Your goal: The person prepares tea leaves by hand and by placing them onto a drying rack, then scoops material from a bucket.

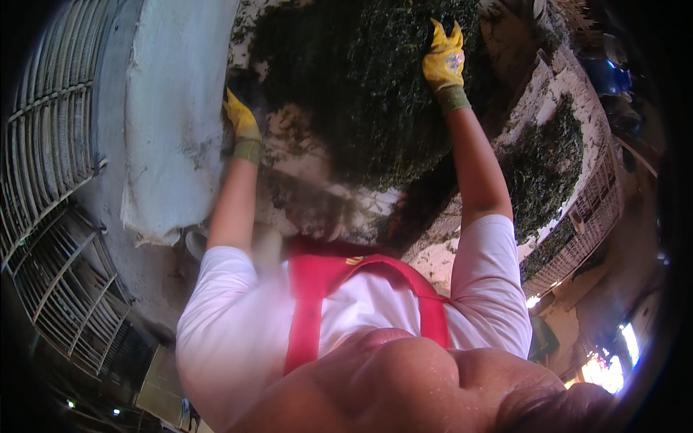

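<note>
Before me lies a wide spread of dark, crumpled leaf material [357,92], probably tea leaves, on a pale cloth [295,130]. My right hand [444,59], in a yellow glove with a green cuff, is stretched over the leaves at the far right side. Its visible fingers are apart, with nothing seen between them. My left hand [242,116], gloved the same way, is beside the right edge of a long whitish slab-like surface [176,113] with a ragged lower end. Shadow hides most of its fingers, so I cannot tell whether it grips anything.
Slatted racks [57,124], apparently bamboo, stand along the left. A cloth-lined woven tray [595,216] with more dark leaves [541,168] is at my right. Beyond it is a blue object [609,76]. I wear a red apron [306,308].
</note>
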A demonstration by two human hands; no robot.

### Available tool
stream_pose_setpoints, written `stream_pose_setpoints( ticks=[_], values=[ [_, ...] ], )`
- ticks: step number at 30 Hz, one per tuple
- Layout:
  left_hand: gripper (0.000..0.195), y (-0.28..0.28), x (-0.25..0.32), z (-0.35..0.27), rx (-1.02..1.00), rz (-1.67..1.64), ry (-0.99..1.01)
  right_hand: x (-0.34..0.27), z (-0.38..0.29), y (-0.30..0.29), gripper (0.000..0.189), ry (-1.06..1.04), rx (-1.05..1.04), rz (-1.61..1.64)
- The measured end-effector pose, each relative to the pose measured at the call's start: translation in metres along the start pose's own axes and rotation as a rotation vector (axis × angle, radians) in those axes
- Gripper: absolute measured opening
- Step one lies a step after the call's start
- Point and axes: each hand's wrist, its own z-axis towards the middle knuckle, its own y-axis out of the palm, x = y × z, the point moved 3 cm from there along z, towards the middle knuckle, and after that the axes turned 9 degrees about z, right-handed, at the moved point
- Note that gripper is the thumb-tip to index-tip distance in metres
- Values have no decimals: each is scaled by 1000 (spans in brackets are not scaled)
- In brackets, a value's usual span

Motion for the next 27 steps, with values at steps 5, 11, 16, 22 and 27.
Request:
stream_pose_setpoints(
  ticks=[5,11,16,22,27],
  values=[
    [42,123,-39,96,-111,-1310,-420,-9,7,-1,62,3,-14,32],
    [44,136,75,188,-198,-626,4,4,4,3,62,66,-40,25],
    [45,155,118,258,-293,151,179,9,5,10,63,1,-49,39],
    [45,192,196,202,-382,27,339,13,6,6,63,-5,-63,6],
    [46,143,203,152,-671,-319,362,-4,0,-15,65,293,-37,276]
  ],
)
